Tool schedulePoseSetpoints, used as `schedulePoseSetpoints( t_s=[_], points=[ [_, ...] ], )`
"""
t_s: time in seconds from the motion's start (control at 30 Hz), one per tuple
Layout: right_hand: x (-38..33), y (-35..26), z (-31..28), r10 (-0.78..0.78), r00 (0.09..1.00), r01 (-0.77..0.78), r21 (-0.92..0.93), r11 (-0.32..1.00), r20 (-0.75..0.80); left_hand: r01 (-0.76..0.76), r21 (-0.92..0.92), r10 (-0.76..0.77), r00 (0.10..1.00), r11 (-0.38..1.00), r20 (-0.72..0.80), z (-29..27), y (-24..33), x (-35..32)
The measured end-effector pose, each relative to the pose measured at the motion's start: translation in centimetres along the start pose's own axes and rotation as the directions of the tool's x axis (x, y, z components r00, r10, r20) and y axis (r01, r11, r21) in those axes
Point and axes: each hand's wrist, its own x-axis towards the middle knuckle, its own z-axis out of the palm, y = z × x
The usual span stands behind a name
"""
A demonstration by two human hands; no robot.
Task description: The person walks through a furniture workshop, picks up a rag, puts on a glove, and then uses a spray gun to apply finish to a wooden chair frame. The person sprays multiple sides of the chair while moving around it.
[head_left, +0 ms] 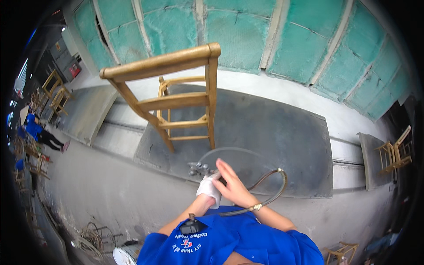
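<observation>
My left hand [209, 187], in a white glove, is closed around a metal spray gun [199, 168] whose nozzle end points left. Bare and with fingers stretched out, my right hand [232, 189] lies against the gun's rear and the gloved hand; its palm side is partly hidden. A brown hose [282, 176] loops up beside my right forearm and back toward my chest. One clear, thin hose arcs above my hands. Just beyond the gun, a wooden chair frame [174, 104] without a seat panel stands with its back toward me.
Under the chair lies a dark grey platform [282, 137]. Green filter panels [238, 39] line the far wall. More chairs stand at right [395, 152] and far left [57, 92]. A person in blue [37, 128] is at left. Coiled hoses [90, 236] lie on the floor.
</observation>
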Motion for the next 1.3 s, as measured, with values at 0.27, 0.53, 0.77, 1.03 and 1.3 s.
schedulePoseSetpoints(
  t_s=[0.27, 0.53, 0.77, 1.03, 1.3],
  points=[
    [-6.2, -4.7, -12.8, 0.526, 0.720, -0.555, -0.079, 0.828, 0.453, 0.075, -0.231, -0.160, 0.913, 0.970, -0.376, -4.5, 4.4, -0.5],
    [2.6, -20.3, -18.6, -0.581, 0.532, 0.360, -0.457, 0.813, -0.616, 0.115, -0.197, -0.175, 0.932, 0.974, -0.318, -3.4, 5.6, -0.4],
    [3.6, -27.5, -21.3, -0.907, 0.252, 0.610, -0.673, 0.419, -0.337, 0.150, -0.174, -0.198, 0.934, 0.973, -0.297, -2.5, 6.7, -1.1],
    [5.0, -28.6, -21.4, -0.913, 0.252, 0.604, -0.685, 0.408, -0.321, 0.137, -0.178, -0.189, 0.927, 0.974, -0.323, -2.7, 7.8, -1.5],
    [6.5, -29.2, -21.6, -0.896, 0.283, 0.598, -0.668, 0.443, -0.342, 0.139, -0.203, -0.203, 0.919, 0.969, -0.338, -1.6, 8.3, -2.1]
  ],
)
